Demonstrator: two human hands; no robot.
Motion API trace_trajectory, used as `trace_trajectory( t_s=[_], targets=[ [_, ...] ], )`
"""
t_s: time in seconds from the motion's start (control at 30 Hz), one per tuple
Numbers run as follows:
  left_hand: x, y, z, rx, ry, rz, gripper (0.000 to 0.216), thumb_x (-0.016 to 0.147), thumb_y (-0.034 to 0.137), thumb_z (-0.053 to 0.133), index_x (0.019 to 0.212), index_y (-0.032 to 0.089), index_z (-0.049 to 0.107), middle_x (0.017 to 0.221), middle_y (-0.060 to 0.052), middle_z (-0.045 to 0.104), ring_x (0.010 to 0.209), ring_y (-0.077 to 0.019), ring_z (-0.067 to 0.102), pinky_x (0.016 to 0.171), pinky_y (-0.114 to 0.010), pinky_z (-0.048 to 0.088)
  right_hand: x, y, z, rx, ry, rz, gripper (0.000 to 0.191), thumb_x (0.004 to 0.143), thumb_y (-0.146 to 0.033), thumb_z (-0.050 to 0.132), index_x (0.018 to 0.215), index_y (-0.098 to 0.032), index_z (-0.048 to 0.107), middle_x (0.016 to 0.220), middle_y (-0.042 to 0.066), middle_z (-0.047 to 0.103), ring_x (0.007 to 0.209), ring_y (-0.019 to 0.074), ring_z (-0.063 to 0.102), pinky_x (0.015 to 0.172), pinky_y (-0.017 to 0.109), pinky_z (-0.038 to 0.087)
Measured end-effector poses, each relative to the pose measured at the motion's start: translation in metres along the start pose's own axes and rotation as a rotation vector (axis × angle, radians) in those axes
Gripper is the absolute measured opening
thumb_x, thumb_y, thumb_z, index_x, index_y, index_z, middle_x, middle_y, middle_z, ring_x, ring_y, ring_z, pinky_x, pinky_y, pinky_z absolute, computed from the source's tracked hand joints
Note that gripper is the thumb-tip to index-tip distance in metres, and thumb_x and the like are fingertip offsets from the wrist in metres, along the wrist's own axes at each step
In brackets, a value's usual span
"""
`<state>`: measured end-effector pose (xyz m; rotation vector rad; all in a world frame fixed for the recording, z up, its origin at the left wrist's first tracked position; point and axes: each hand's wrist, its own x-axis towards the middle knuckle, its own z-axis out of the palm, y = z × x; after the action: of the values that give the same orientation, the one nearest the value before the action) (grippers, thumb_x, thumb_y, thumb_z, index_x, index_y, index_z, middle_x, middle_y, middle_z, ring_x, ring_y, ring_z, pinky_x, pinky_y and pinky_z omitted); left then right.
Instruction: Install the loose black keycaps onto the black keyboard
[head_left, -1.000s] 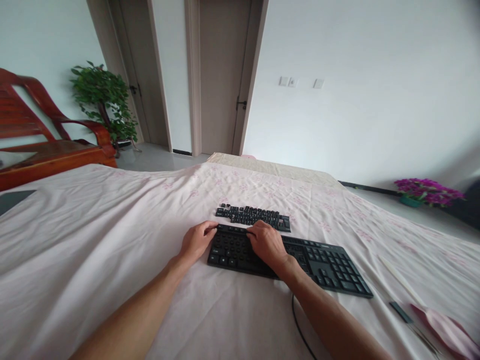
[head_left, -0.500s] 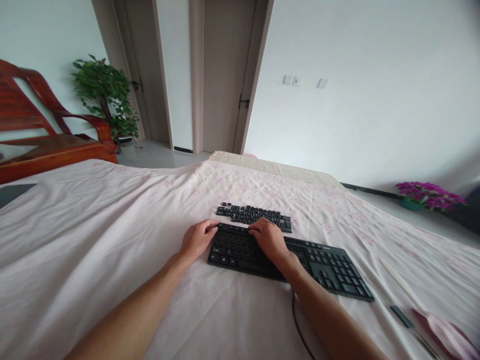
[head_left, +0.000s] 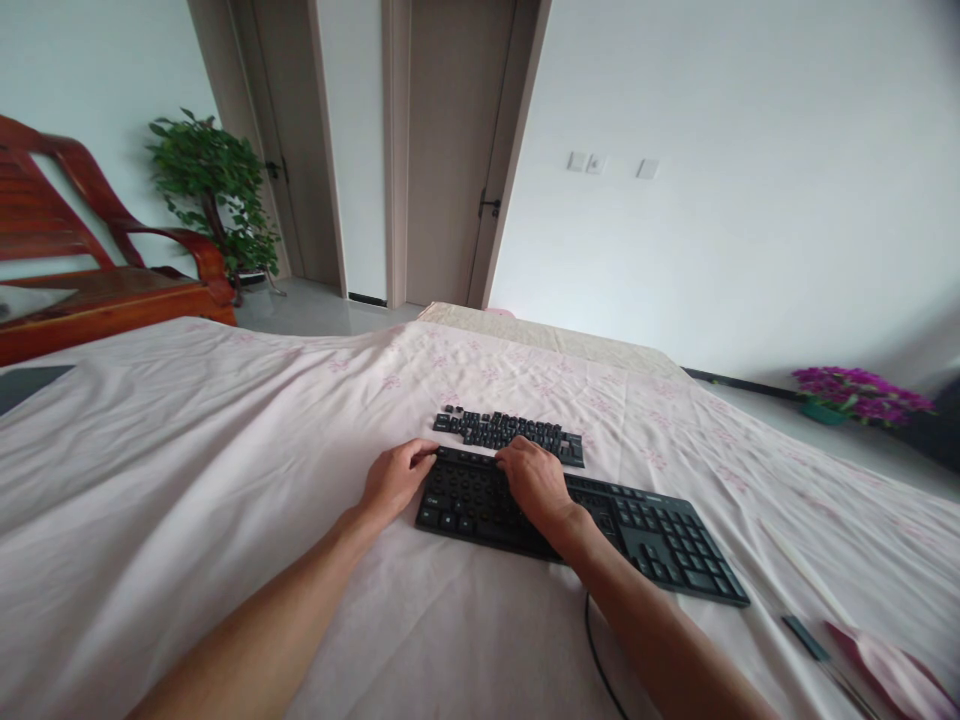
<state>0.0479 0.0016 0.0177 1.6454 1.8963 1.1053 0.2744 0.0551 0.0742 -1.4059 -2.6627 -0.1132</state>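
A black keyboard [head_left: 645, 540] lies on a pale pink floral cloth [head_left: 225, 480], with many keycaps missing from its left half. Just beyond it, loose black keycaps [head_left: 510, 432] sit in rows on the cloth. My left hand [head_left: 391, 482] grips the keyboard's far left corner, fingers curled over the edge. My right hand [head_left: 534, 482] rests on the keyboard's upper edge near the middle, fingers bent down onto the top row; what the fingertips pinch is hidden. A black cable [head_left: 596, 650] runs from the keyboard toward me.
At the right edge lie a pink cloth [head_left: 892, 665], a small dark tool [head_left: 804, 638] and a thin white stick [head_left: 802, 570]. A red wooden bench [head_left: 97, 290], a potted plant [head_left: 214, 195], doors [head_left: 442, 150] and purple flowers [head_left: 859, 390] stand beyond the cloth-covered surface.
Both hands stay where they were on the keyboard. The view has shifted slightly, and my right hand has edged a little toward the keyboard's far edge.
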Motion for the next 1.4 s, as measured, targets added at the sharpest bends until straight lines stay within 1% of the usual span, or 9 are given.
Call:
trace_trajectory(
  t_s=[0.3,0.47,0.7,0.87,1.03,1.2,1.3,1.4],
  targets=[
    [0.000,0.002,-0.001,0.007,-0.003,-0.012,0.029,0.084,0.034,0.051,0.106,0.028,0.069,0.105,0.002,0.073,0.096,-0.0170,0.066,0.087,-0.026,0.048,0.004,0.003,0.000,0.034,-0.041,0.023,0.025,0.094,-0.028,0.046,0.096,-0.024,0.071,0.097,0.004,0.065,0.086,0.0153,0.062,0.072,0.023,0.041],
    [-0.001,0.003,-0.001,-0.003,-0.005,-0.011,0.029,0.084,0.035,0.051,0.106,0.028,0.069,0.105,0.001,0.073,0.096,-0.0170,0.066,0.086,-0.026,0.048,0.002,-0.001,-0.004,-0.012,-0.028,-0.014,0.030,0.096,-0.026,0.042,0.088,-0.021,0.070,0.095,0.005,0.064,0.086,0.0153,0.061,0.070,0.024,0.041],
    [-0.001,0.002,-0.001,0.013,-0.003,-0.014,0.029,0.084,0.035,0.051,0.107,0.028,0.068,0.105,0.002,0.073,0.095,-0.0169,0.066,0.086,-0.026,0.048,-0.002,-0.002,-0.002,-0.047,-0.006,-0.060,0.033,0.096,-0.021,0.037,0.085,-0.019,0.068,0.096,0.006,0.063,0.088,0.0157,0.059,0.072,0.023,0.041],
    [0.000,-0.001,0.000,0.013,-0.010,0.000,0.029,0.085,0.035,0.050,0.107,0.028,0.068,0.106,0.002,0.072,0.096,-0.0169,0.066,0.085,-0.025,0.048,-0.007,-0.003,0.001,-0.076,-0.005,-0.098,0.029,0.093,-0.016,0.039,0.086,-0.019,0.067,0.096,0.008,0.062,0.087,0.0174,0.057,0.072,0.025,0.042],
    [0.000,-0.003,0.001,0.017,-0.006,0.014,0.029,0.085,0.036,0.050,0.107,0.028,0.068,0.104,0.002,0.073,0.094,-0.0166,0.067,0.085,-0.025,0.048,-0.009,-0.008,0.000,-0.110,-0.023,-0.083,0.026,0.089,-0.011,0.041,0.091,-0.018,0.066,0.099,0.010,0.061,0.090,0.0195,0.057,0.074,0.027,0.042],
    [0.000,-0.003,0.001,0.006,-0.007,0.011,0.029,0.085,0.035,0.050,0.106,0.028,0.068,0.105,0.002,0.073,0.095,-0.0162,0.067,0.084,-0.025,0.048,-0.014,-0.014,0.000,-0.150,-0.020,-0.103,0.022,0.082,-0.007,0.047,0.093,-0.015,0.064,0.102,0.012,0.059,0.093,0.0214,0.054,0.079,0.030,0.041],
    [0.000,-0.002,0.001,0.008,-0.004,0.007,0.029,0.084,0.034,0.050,0.106,0.028,0.068,0.106,0.002,0.073,0.095,-0.0163,0.067,0.084,-0.024,0.048,-0.018,-0.016,0.001,-0.137,0.000,-0.095,0.022,0.081,-0.007,0.047,0.092,-0.016,0.064,0.104,0.012,0.059,0.095,0.0219,0.053,0.081,0.031,0.040],
    [-0.001,0.000,0.000,0.020,-0.002,0.005,0.030,0.084,0.034,0.050,0.106,0.028,0.068,0.106,0.002,0.073,0.095,-0.0168,0.066,0.085,-0.025,0.048,-0.018,-0.010,0.001,-0.081,0.009,-0.089,0.024,0.081,-0.007,0.046,0.091,-0.018,0.065,0.103,0.010,0.060,0.096,0.0209,0.053,0.082,0.030,0.040]
  ],
)
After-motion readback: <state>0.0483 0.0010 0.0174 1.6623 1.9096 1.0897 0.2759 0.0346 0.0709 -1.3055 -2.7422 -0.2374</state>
